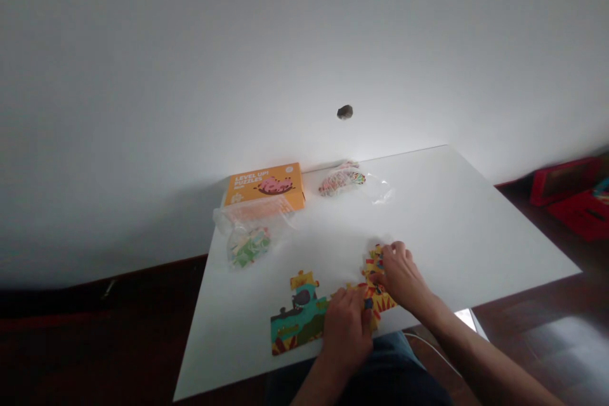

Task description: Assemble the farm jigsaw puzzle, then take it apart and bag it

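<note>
Puzzle pieces (pixel 304 320) sat right at the near edge of the white table (pixel 442 216), a half-built cartoon picture in teal, yellow and orange with some grey animal on it. Left hand (pixel 346 330) was pressing down on the joined part, fingers curled close together. Right hand (pixel 402 276) had its fingertips bunched on a yellow-orange piece (pixel 375 260) just beside it, though I couldn't tell if it was actually pinching. Further back lay a clear bag of loose pieces (pixel 247 244), then the orange puzzle box (pixel 265 187) and a second bag (pixel 342 179) near the wall.
</note>
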A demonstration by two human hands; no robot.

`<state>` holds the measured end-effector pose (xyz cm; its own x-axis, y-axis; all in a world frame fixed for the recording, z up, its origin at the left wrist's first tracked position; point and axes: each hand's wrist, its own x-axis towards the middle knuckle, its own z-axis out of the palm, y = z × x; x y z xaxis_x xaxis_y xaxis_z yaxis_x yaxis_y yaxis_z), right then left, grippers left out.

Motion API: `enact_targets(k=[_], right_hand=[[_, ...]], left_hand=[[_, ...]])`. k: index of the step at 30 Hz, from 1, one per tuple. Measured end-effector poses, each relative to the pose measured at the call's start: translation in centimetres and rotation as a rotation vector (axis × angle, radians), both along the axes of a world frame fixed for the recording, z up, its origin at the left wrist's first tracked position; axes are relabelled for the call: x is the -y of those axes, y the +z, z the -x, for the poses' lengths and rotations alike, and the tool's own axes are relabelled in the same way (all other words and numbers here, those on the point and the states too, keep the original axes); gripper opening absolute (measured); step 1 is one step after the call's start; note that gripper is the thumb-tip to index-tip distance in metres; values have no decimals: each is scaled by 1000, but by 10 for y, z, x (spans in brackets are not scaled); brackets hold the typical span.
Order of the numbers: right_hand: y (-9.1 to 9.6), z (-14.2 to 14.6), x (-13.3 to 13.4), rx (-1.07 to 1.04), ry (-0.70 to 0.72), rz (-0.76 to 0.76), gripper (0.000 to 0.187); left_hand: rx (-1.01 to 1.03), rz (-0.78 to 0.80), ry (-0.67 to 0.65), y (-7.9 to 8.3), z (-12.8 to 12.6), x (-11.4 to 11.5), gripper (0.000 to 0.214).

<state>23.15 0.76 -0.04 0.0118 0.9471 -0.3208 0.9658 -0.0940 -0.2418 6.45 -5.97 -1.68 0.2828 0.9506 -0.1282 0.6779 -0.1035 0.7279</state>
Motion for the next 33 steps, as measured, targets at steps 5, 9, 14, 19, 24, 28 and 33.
enact_targets(k=[5,9,14,19,24,28,33], right_hand=[[2,-3,-16,-95,-47,61,67],[-4,-17,-20,-284,-129,56,67],[-6,-41,-22,-717,-273,163,33],[14,-56,-14,-1146,-436,261,37],[13,-27,11,-524,-193,98,28],[2,12,21,-220,-50,-14,29],[4,31,10,-159,5,94,30]], left_hand=[[-101,-74,-10,-3,-9,3,35],[-80,-83,24,-3,-7,4,28],[-60,-74,48,-5,-9,5,26],[176,-91,112,-7,-9,-4,25],[384,-4,384,-1,19,-2,30],[53,-41,309,-7,45,17,34],[-228,-144,217,-22,43,34,41]])
